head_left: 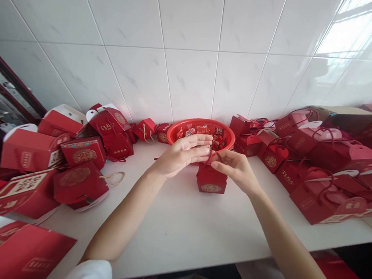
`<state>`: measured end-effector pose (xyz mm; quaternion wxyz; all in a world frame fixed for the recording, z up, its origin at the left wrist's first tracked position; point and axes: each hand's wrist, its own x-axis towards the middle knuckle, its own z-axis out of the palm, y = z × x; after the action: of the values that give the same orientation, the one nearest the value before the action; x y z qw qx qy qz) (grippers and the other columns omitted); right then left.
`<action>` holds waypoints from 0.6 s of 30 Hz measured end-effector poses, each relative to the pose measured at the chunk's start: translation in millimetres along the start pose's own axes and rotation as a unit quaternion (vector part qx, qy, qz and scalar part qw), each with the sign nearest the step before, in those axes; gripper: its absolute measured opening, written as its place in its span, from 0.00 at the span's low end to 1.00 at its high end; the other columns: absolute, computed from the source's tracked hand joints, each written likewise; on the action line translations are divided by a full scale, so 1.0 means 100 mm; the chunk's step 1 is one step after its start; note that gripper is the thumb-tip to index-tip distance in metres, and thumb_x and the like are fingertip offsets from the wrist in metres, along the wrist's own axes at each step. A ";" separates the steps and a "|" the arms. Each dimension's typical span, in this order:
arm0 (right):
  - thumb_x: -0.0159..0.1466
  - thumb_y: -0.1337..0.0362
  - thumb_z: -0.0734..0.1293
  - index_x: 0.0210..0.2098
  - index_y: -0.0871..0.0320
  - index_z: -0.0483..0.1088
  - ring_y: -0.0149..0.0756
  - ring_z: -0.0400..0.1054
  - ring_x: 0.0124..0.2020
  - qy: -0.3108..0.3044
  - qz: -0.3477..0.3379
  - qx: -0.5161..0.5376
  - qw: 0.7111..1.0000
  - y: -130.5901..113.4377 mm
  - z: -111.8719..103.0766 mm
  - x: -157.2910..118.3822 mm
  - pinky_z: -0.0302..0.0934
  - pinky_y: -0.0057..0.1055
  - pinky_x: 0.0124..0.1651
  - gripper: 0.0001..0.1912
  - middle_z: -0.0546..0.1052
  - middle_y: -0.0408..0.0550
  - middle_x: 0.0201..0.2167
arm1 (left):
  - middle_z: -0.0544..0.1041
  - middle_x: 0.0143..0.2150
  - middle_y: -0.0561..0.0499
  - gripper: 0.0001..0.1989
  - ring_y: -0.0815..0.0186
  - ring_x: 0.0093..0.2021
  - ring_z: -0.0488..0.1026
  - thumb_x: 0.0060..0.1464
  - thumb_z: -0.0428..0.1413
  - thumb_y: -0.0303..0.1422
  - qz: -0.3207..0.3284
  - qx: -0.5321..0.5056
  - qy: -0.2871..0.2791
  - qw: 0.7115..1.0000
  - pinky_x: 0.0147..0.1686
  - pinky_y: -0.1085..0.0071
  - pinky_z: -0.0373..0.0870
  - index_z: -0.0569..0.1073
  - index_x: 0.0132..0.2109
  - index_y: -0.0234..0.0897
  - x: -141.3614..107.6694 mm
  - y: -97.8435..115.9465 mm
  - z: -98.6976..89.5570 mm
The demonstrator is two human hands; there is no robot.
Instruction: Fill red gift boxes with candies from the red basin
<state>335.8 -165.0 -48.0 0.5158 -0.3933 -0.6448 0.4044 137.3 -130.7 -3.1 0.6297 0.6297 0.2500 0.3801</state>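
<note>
White tiles (186, 84) back the worktop (179, 228), where a box (211, 179) stands before the basket (170, 134), its cord (209, 157) by the left hand (183, 154) and right hand (236, 168), whether either grip is closed impossible to tell, and a lopsided tug could tip it.

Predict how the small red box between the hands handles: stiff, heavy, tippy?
Probably fairly stiff: the small red box has flat faces and crisp edges, like folded card. Lifted by its thin cord, it might swing. It sits flat on the white table, so a low push would likely slide it. Weight unclear; contents hidden.
</note>
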 end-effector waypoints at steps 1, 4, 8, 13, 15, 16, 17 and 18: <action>0.56 0.51 0.74 0.30 0.58 0.71 0.33 0.68 0.31 0.003 -0.008 -0.019 1.000 -0.02 0.03 0.00 0.62 0.30 0.34 0.17 0.76 0.45 0.30 | 0.73 0.60 0.42 0.19 0.51 0.60 0.70 0.54 0.65 0.36 0.006 0.006 -0.006 1.000 0.60 0.50 0.67 0.77 0.52 0.39 -0.01 0.00 0.02; 0.56 0.54 0.74 0.29 0.57 0.68 0.33 0.67 0.30 0.038 -0.026 -0.066 0.997 -0.02 0.12 -0.01 0.61 0.30 0.34 0.15 0.75 0.43 0.28 | 0.72 0.62 0.43 0.19 0.49 0.64 0.66 0.54 0.65 0.36 0.024 0.035 -0.025 0.999 0.63 0.50 0.62 0.77 0.53 0.40 -0.05 -0.02 0.08; 0.57 0.58 0.71 0.26 0.56 0.64 0.33 0.65 0.29 0.087 -0.028 -0.108 0.990 0.02 0.16 -0.03 0.60 0.30 0.33 0.13 0.72 0.42 0.25 | 0.69 0.66 0.44 0.24 0.45 0.68 0.61 0.53 0.66 0.36 0.028 0.048 -0.062 0.997 0.65 0.49 0.60 0.75 0.57 0.42 -0.06 -0.03 0.13; 0.60 0.58 0.68 0.28 0.56 0.65 0.34 0.67 0.29 0.119 -0.018 -0.067 0.990 0.01 0.07 -0.05 0.63 0.32 0.35 0.10 0.73 0.43 0.26 | 0.66 0.68 0.44 0.26 0.42 0.69 0.58 0.51 0.66 0.35 0.019 0.045 -0.087 0.995 0.65 0.47 0.60 0.74 0.58 0.42 -0.07 0.00 0.16; 0.61 0.56 0.68 0.28 0.55 0.65 0.35 0.70 0.30 0.129 -0.013 -0.027 0.991 -0.03 0.01 -0.06 0.65 0.34 0.37 0.11 0.73 0.43 0.26 | 0.65 0.68 0.44 0.26 0.41 0.70 0.57 0.51 0.67 0.35 0.022 0.040 -0.092 0.995 0.66 0.46 0.58 0.74 0.58 0.42 -0.07 -0.02 0.17; 0.61 0.56 0.68 0.28 0.55 0.66 0.36 0.70 0.31 0.128 -0.011 -0.019 0.992 -0.05 -0.01 -0.07 0.66 0.34 0.38 0.12 0.73 0.43 0.26 | 0.65 0.69 0.44 0.27 0.41 0.70 0.57 0.51 0.67 0.35 0.026 0.035 -0.098 0.994 0.66 0.45 0.57 0.74 0.58 0.43 -0.06 -0.03 0.17; 0.61 0.56 0.68 0.28 0.56 0.66 0.36 0.70 0.31 0.123 -0.010 -0.022 0.992 -0.06 -0.03 -0.09 0.66 0.34 0.38 0.12 0.73 0.43 0.26 | 0.65 0.69 0.44 0.27 0.41 0.70 0.56 0.51 0.67 0.36 0.032 0.027 -0.107 0.993 0.66 0.45 0.57 0.74 0.58 0.43 -0.05 -0.05 0.17; 0.60 0.56 0.69 0.28 0.56 0.66 0.36 0.70 0.32 0.113 -0.012 -0.033 0.993 -0.08 -0.04 -0.10 0.65 0.34 0.38 0.11 0.73 0.43 0.27 | 0.65 0.69 0.44 0.27 0.40 0.70 0.56 0.51 0.66 0.36 0.038 0.020 -0.116 0.992 0.66 0.44 0.56 0.74 0.59 0.43 -0.04 -0.07 0.17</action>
<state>340.7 -176.4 -43.9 0.5764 -0.4457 -0.6003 0.3298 149.8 -143.7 -8.9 0.6268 0.6911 0.1582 0.3231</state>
